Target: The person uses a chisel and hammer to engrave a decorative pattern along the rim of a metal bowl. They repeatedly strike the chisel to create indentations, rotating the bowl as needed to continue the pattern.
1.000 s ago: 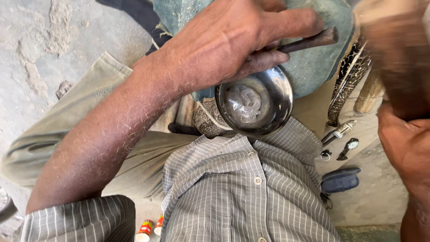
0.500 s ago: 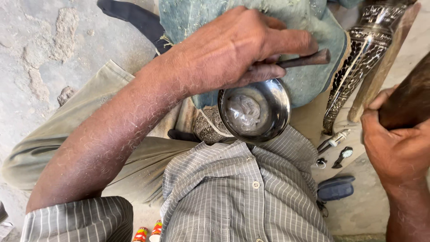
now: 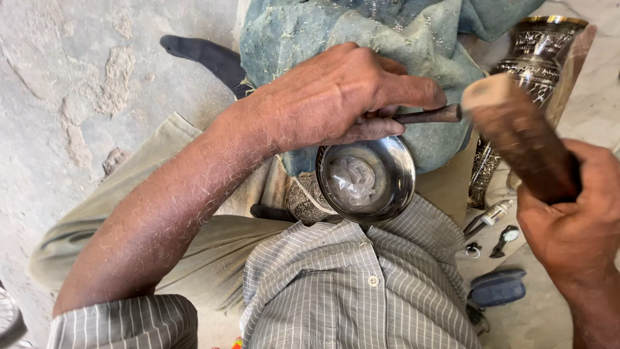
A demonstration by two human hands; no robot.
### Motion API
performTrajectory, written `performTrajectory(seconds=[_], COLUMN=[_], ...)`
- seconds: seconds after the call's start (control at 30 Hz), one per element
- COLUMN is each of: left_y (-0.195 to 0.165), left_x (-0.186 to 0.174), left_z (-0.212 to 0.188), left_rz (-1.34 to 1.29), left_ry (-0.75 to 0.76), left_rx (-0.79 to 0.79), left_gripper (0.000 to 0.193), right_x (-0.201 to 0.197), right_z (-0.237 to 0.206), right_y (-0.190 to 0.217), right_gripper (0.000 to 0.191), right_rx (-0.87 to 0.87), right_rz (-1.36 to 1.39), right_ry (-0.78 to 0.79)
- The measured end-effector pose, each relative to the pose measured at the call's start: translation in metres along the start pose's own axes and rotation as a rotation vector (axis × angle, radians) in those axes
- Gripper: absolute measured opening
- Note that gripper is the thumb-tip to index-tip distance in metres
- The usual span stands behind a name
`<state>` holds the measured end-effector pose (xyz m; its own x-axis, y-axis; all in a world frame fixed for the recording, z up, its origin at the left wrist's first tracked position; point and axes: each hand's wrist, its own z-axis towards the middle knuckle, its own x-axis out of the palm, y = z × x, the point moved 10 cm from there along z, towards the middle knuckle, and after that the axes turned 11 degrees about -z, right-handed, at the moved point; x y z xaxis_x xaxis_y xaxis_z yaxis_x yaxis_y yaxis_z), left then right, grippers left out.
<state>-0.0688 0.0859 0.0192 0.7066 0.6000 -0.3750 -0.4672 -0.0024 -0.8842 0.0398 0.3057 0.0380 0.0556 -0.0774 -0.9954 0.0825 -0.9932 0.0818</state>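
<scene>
While gripped in the left hand (image 3: 336, 97), a slim dark metal punch (image 3: 431, 116).

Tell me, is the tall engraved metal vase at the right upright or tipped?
Upright. The tall engraved metal vase stands on the floor with its gold-rimmed mouth at the top, beside the blue-green cloth; the wooden mallet covers part of it.

One metal bowl (image 3: 365, 179), one engraved vase (image 3: 533, 71), two hands.

right hand (image 3: 571, 223) swung inward from frame edge, wooden mallet (image 3: 516, 132) now raised, head just beside chisel (image 3: 429, 116) end. engraved vase (image 3: 523, 84) partly covered by mallet where it showed clear half second ago.
</scene>
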Motion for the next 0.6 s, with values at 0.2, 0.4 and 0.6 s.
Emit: performTrajectory(seconds=[0.2,0.4,0.6], left_y=[0.003,0.002,0.007], left_x=[0.000,0.002,0.005], left_z=[-0.001,0.001,0.001], left_rz=[-0.014,-0.008,-0.001], left_ry=[0.038,0.052,0.097], left_rx=[0.012,-0.006,-0.066], left_gripper=[0.048,0.050,0.049], right_x=[0.027,0.028,0.020], right_z=[-0.014,-0.020,-0.018], right_y=[-0.028,-0.035,-0.018], right_gripper=[0.038,0.049,0.031], right_rx=[0.140,0.235,0.108], right_rz=[0.339,0.378,0.269], right_ry=[0.127,0.144,0.099])
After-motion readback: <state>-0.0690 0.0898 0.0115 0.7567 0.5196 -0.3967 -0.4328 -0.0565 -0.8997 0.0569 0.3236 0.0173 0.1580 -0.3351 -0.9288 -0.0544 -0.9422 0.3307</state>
